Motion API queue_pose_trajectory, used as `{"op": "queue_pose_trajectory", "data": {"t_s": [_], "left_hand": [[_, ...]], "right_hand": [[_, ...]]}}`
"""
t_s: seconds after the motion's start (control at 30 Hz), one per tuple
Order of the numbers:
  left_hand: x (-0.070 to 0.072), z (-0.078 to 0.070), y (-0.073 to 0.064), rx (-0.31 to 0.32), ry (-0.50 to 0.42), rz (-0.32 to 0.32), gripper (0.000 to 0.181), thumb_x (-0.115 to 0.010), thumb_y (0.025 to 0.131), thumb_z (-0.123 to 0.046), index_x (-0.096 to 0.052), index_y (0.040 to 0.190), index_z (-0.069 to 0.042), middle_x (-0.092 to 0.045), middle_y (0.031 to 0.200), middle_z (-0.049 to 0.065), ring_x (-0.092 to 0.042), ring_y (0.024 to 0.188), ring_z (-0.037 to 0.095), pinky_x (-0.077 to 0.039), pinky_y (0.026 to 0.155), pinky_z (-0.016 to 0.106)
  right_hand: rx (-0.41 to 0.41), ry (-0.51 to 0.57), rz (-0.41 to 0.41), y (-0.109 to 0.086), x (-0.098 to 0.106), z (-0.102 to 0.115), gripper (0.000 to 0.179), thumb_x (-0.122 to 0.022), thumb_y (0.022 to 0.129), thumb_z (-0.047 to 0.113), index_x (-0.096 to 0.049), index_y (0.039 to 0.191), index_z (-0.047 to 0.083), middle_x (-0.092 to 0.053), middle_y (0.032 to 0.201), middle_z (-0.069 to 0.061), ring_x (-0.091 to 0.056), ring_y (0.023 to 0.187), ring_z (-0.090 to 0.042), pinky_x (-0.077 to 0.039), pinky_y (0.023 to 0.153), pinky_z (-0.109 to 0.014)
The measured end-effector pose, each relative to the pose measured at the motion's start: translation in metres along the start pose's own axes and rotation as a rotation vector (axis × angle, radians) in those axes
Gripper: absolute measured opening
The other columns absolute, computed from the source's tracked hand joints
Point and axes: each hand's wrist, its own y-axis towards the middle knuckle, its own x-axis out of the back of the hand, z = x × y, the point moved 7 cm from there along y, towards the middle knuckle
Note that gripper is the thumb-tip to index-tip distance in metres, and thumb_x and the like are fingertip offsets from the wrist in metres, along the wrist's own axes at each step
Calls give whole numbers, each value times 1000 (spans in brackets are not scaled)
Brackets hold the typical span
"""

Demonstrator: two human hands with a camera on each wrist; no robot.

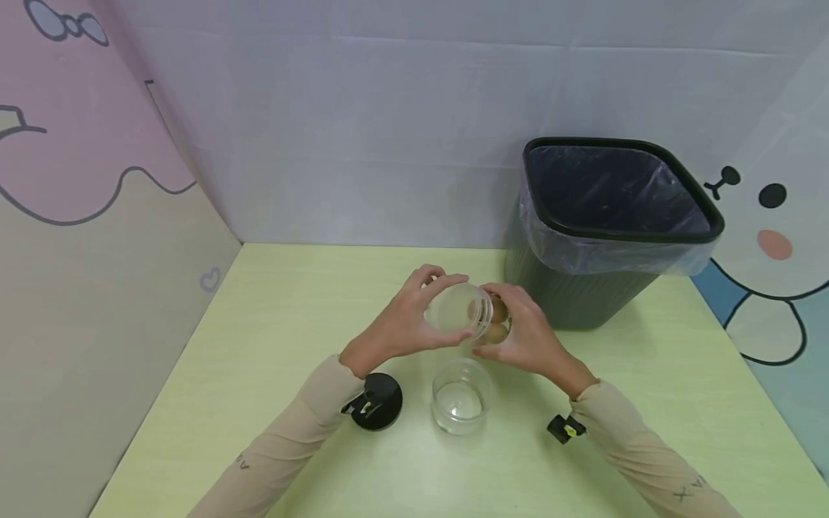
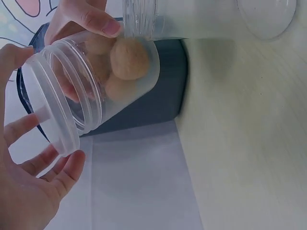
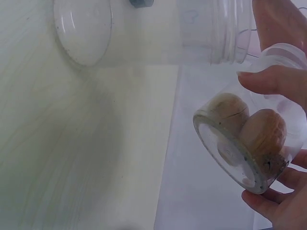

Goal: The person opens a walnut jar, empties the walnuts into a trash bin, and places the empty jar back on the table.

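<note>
With fingers (image 2: 74,165) clamped, held past an open container (image 1: 461,397) on the counter (image 1: 311,302) a clear lid (image 2: 50,103) in the left hand (image 1: 414,320) and a tilted jar (image 2: 108,84), seemingly uncapped but with brown balls (image 2: 129,58) still inside, in the right hand (image 1: 527,334), near a bin (image 1: 570,291).

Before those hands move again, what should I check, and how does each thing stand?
1. Right hand holding the walnut-like balls' jar: ok.
2. Balls inside that jar: ok.
3. Left hand holding the pale lid: ok.
4. Pale lid fully clear of the jar's mouth: cannot tell; the neck threads show, but contact is unclear.
5. Clear container on the table upright and uncovered: ok.
</note>
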Motion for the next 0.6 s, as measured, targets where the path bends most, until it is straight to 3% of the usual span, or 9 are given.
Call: {"op": "queue_pose_trajectory", "data": {"t_s": [0.6], "left_hand": [[15, 26, -22, 103, 5, -34, 67, -77, 73, -41, -51, 134, -32, -39, 122, -2, -35, 112, 15, -44, 87, 41]], "right_hand": [[-27, -1, -5, -2, 6, -3, 91, -94, 49, 23, -52, 128, 9, -58, 113, -7, -50, 102, -23, -45, 83, -47]]}}
